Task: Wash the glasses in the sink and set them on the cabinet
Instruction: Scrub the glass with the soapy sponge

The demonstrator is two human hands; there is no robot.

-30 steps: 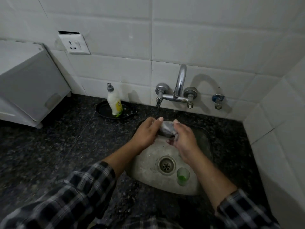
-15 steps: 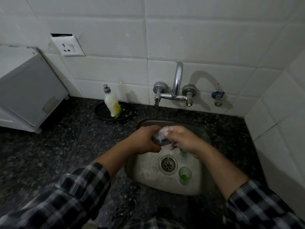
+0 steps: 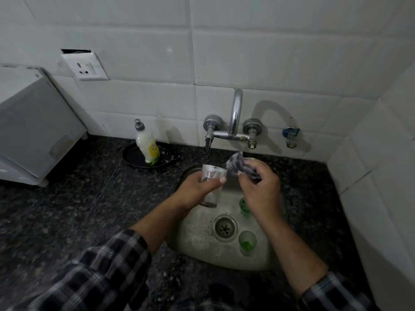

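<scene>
My left hand [image 3: 197, 189] grips a clear soapy glass [image 3: 213, 173] upright over the steel sink [image 3: 197, 239], just below the tap. Beside it, my right hand [image 3: 260, 187] holds a dark, foamy scrubber [image 3: 238, 163] level with the glass rim and apart from it. Two green glasses stand in the sink: one [image 3: 247, 242] right of the drain [image 3: 225, 226], the other [image 3: 243, 205] partly hidden behind my right wrist.
A wall tap [image 3: 234, 122] hangs over the sink's back edge. A dish soap bottle [image 3: 147, 144] stands in a black dish [image 3: 132, 157] on the dark granite counter [image 3: 67, 209]. A white appliance [image 3: 33, 126] sits at the left. Tiled walls close the back and right.
The scrubber has come away from the glass. My right hand lifted it to the right, while my left hand turned the glass upright under the tap.
</scene>
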